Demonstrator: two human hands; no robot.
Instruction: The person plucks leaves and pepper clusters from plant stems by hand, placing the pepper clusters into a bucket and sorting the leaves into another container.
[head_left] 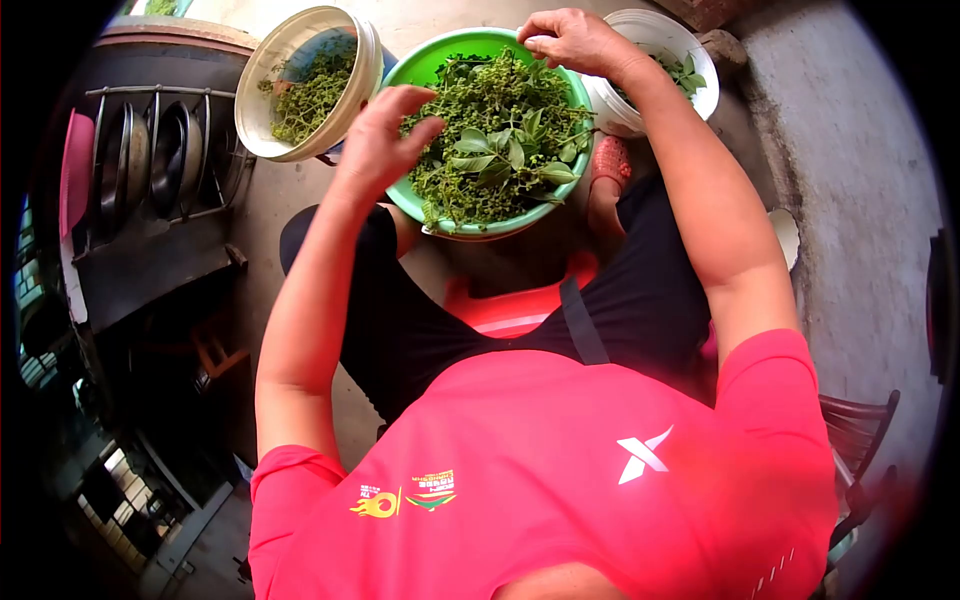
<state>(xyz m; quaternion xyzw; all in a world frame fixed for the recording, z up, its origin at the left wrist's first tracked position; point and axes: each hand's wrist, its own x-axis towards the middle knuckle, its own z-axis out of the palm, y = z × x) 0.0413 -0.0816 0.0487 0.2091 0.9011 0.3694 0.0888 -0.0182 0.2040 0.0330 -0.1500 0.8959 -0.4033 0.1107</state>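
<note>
A green basin [398, 190] stands between my feet, heaped with green sprigs of small round berries [480, 95] and some broad leaves [490, 155]. Over its left side, my left hand [390, 135] is open, thumb and fingers apart, with nothing visible between them. My right hand [575, 42] is above the far right rim, its fingers curled together; whatever they may hold is hidden.
To the left, a white bucket [262, 105] contains more berry sprigs. Another white bucket [705, 100] with leaves stands at the right. A rack of pans [160, 150] is at far left, and a red stool [510, 310] is beneath me.
</note>
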